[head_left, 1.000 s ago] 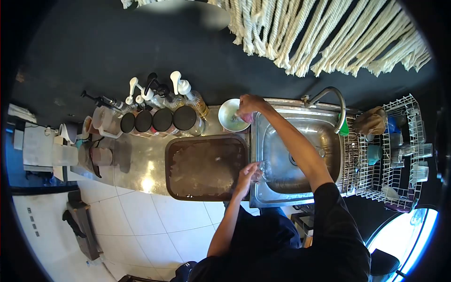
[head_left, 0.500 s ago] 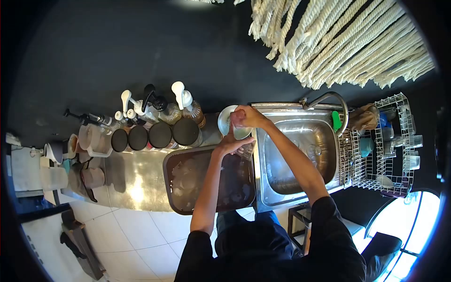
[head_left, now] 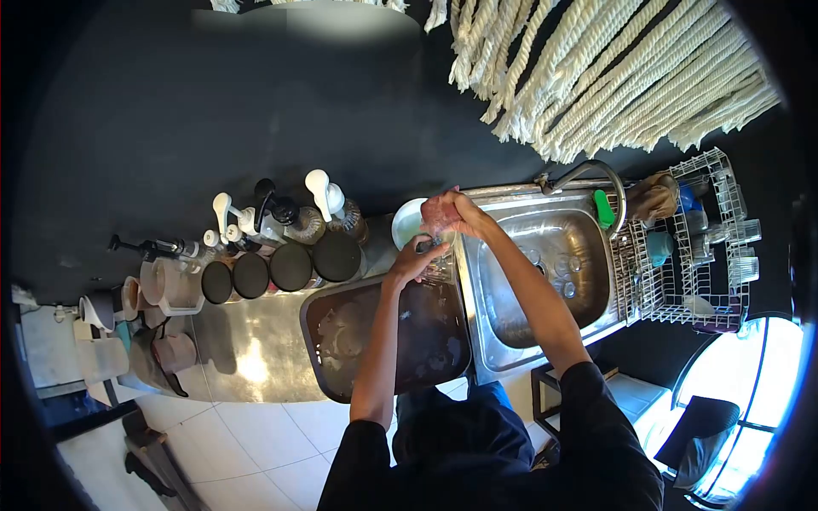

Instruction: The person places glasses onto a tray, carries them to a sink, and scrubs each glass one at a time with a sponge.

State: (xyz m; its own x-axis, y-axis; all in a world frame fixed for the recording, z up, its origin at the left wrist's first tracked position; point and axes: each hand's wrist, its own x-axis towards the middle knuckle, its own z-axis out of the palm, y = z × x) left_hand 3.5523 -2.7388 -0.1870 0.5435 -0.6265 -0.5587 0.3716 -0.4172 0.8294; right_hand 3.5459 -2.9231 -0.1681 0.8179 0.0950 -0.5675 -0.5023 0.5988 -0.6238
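Observation:
Above the seam between the brown tray [head_left: 383, 341] and the sink, both of my hands are close together. My right hand [head_left: 465, 215] is closed around a soft pink scrubbing cloth [head_left: 438, 213]. Just below it, my left hand [head_left: 414, 261] curls around what looks like a small clear glass [head_left: 425, 244], partly hidden by the fingers. Behind them stands a white bowl [head_left: 406, 223], its right side covered by the cloth. More clear glassware [head_left: 440, 271] shows at the tray's upper right corner, beside my left hand.
To the right is a steel sink [head_left: 503, 328] with several clear round pieces [head_left: 564, 277] in it. A tap [head_left: 618, 183], a green item [head_left: 604, 209] and a wire dish rack [head_left: 682, 294] stand beyond. Pump bottles [head_left: 328, 200] and black-lidded jars [head_left: 336, 257] line the wall.
The cloth has lifted out of the bowl toward the right with my right hand. My left hand has drawn slightly down from the bowl, and its fingers have curled in. The view has shifted slightly.

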